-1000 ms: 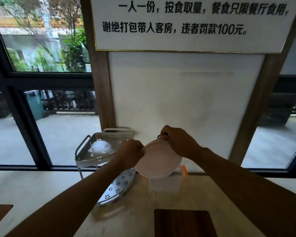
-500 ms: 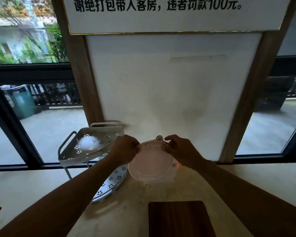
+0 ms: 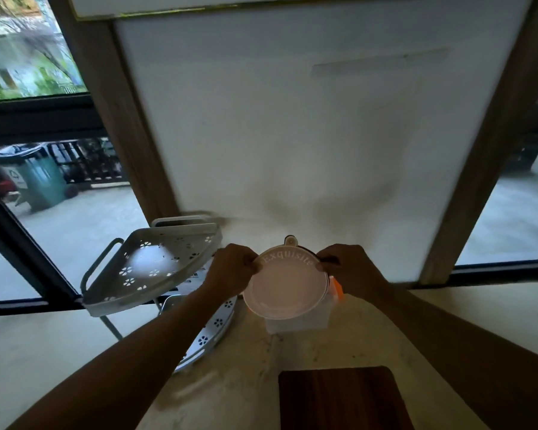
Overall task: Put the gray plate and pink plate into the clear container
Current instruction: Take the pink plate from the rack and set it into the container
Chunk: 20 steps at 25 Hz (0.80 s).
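A round pink plate [image 3: 286, 287] with raised lettering on its rim is tilted toward me just above the clear container [image 3: 298, 322]. My left hand [image 3: 230, 271] pinches its left rim and my right hand [image 3: 351, 271] grips its right rim. A dark edge behind the pink plate, by my right fingers, may be the gray plate [image 3: 325, 259]; most of it is hidden. The clear container stands on the pale counter, with an orange clip [image 3: 337, 290] on its right side.
A white two-tier corner rack [image 3: 149, 265] with flower cut-outs stands left of the container. A dark wooden board [image 3: 339, 398] lies near me on the counter [image 3: 246, 367]. A white wall panel and windows close off the far side.
Both hands have lowered the pink plate down to the container's top. The camera has tipped downward, so the sign overhead has left the view.
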### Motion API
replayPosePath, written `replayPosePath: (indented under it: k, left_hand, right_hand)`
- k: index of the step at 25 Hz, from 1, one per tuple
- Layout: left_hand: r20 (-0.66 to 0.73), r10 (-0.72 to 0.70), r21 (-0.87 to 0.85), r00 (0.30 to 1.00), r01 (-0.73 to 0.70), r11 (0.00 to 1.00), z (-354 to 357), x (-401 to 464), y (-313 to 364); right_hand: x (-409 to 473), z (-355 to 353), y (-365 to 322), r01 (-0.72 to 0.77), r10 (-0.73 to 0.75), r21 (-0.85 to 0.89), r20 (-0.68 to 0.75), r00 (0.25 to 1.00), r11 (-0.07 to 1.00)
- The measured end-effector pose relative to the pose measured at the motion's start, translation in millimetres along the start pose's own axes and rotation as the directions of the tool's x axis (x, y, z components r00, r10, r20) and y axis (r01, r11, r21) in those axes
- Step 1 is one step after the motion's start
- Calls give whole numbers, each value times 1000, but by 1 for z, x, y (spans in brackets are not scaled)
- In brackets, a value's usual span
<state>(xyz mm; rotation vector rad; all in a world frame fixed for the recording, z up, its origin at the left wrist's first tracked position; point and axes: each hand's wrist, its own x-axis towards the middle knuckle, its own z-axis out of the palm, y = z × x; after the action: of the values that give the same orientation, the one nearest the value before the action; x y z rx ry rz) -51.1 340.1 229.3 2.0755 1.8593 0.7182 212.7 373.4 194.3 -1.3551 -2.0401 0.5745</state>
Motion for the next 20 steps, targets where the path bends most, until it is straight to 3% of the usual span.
replayPosePath:
  k: [7, 20]
  left_hand:
    - [-27, -1, -7, 1000, 1, 1000, 36, 52, -17]
    - [10, -61, 61, 998, 60, 996, 129, 86, -75]
  right_hand:
    - [44, 12, 40, 18, -22, -63, -61, 998, 998]
    - [74, 79, 109, -33, 32, -76, -20, 999, 997]
